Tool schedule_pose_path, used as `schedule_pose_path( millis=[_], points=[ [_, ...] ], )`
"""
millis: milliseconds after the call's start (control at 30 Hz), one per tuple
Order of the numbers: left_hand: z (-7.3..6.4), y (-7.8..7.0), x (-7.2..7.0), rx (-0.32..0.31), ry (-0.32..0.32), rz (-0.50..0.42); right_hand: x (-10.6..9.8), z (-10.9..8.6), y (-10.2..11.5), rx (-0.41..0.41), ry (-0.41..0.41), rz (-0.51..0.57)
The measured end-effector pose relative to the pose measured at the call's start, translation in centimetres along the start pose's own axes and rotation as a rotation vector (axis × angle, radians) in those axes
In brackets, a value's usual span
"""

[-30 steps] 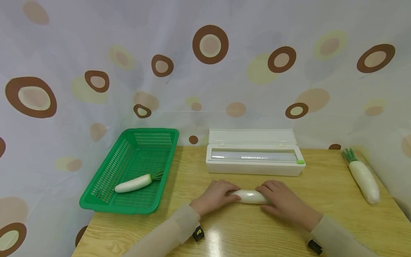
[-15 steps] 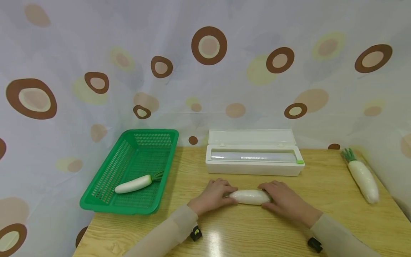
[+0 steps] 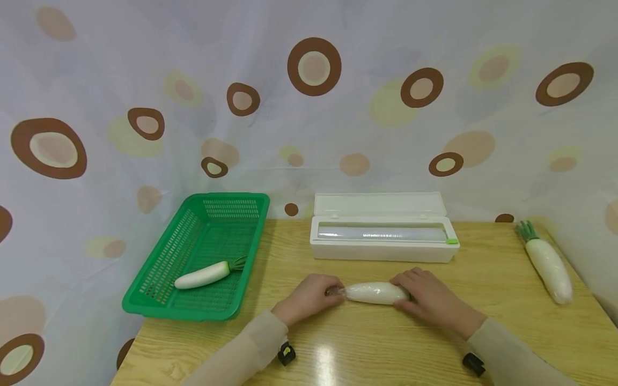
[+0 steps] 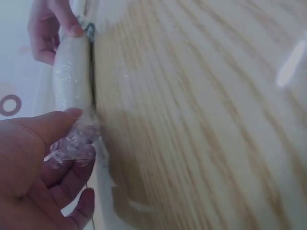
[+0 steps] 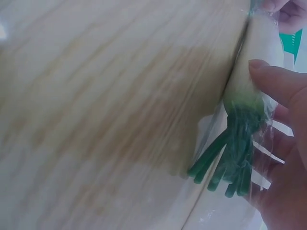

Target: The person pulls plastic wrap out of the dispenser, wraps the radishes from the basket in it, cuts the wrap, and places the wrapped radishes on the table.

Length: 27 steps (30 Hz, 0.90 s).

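Note:
A white daikon radish point(image 3: 374, 292) wrapped in clear plastic film lies sideways on the table between both hands. My left hand point(image 3: 309, 296) pinches the loose, crumpled film point(image 4: 79, 139) that extends past the radish's tip, thumb on top and fingers beneath. At the other end my right hand point(image 3: 428, 298) grips the radish, thumb on its near side close to the greenish shoulder. Green cut stems point(image 5: 235, 153) show under the film in the right wrist view; in the head view that hand mostly hides them.
Behind the hands stands a white film dispenser box point(image 3: 381, 253), lid raised, a roll of film inside. A green basket point(image 3: 263, 230) at left holds an unwrapped daikon point(image 3: 203, 275). Another daikon point(image 3: 549, 271), with a glossy film-like surface, lies near the table's right edge.
My left hand has slid left off the radish's body onto the film at its tip, exposing more of the radish. My right hand has shifted slightly right to the stem end.

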<state>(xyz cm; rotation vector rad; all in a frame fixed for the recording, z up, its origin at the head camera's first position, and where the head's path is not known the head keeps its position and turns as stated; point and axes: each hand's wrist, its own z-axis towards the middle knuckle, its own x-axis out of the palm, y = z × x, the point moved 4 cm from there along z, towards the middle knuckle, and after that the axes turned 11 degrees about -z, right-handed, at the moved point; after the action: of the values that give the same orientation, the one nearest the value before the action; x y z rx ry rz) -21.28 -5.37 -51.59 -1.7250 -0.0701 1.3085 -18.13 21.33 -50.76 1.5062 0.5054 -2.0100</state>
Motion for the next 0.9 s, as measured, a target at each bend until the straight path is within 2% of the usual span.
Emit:
schedule_pose_path(
  millis=[267, 367, 667, 833, 900],
  points=[
    [-0.3, 0.2, -0.3, -0.112, -0.006, -0.211, -0.5, 0.4, -0.1, -0.01, 0.032, -0.01],
    [-0.3, -0.2, -0.3, -0.14, -0.025, -0.265, -0.7, 0.4, -0.1, -0.021, 0.035, -0.02],
    [0.3, -2.9, 0.6, -0.181, -0.144, -0.253, -1.2, 0.7, 0.0, -0.049, 0.031, -0.031],
    [0.7, -3.3, 1.4, -0.182, -0.179, -0.256, -0.8, 0.8, 0.1, -0.051, 0.055, -0.036],
    [0.8, -3.3, 1.6, -0.176, -0.188, -0.291, -0.8, 0.8, 0.1, -0.047, 0.056, -0.035]
  ],
)
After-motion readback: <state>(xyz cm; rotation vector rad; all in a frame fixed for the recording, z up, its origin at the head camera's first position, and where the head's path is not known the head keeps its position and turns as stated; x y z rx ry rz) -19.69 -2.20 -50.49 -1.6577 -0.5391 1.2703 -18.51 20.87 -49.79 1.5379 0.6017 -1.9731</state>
